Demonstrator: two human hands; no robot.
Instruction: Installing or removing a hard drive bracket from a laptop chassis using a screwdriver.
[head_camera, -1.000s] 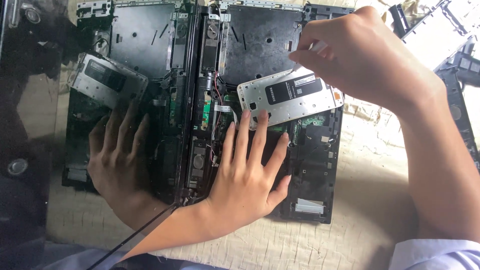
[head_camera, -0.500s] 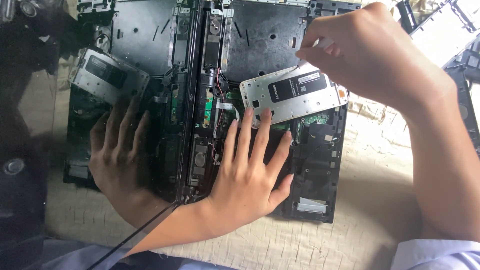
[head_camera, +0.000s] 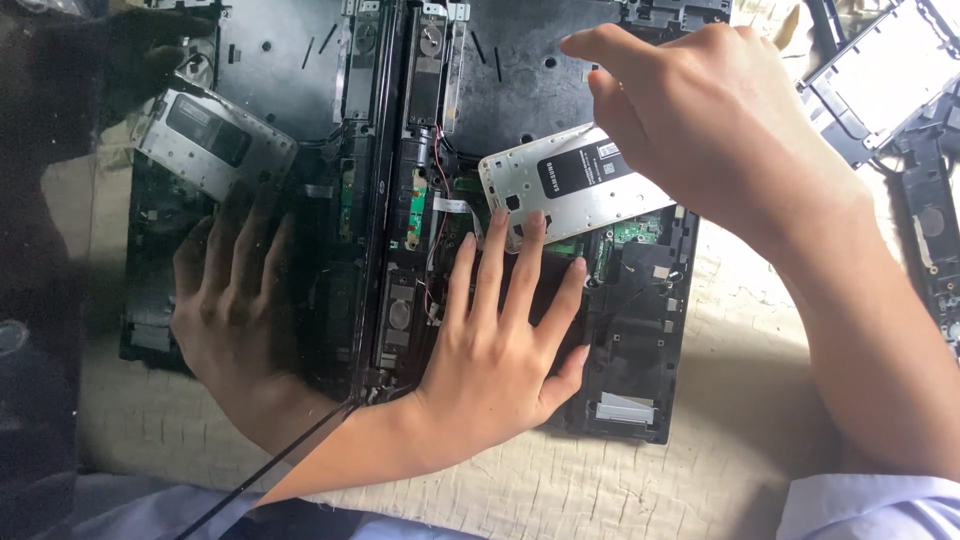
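Hard drive (head_camera: 580, 190), a silver box with a dark label, sits tilted over the open laptop base (head_camera: 620, 330), lifted at its far end. Right hand (head_camera: 720, 130) pinches its upper edge with bent fingers, though the exact grip is hidden. Left hand (head_camera: 500, 350) lies flat and spread on the base, fingertips touching the drive's near edge. It looks partly freed, not yet clear. A glossy panel (head_camera: 200, 250) at left mirrors it all.
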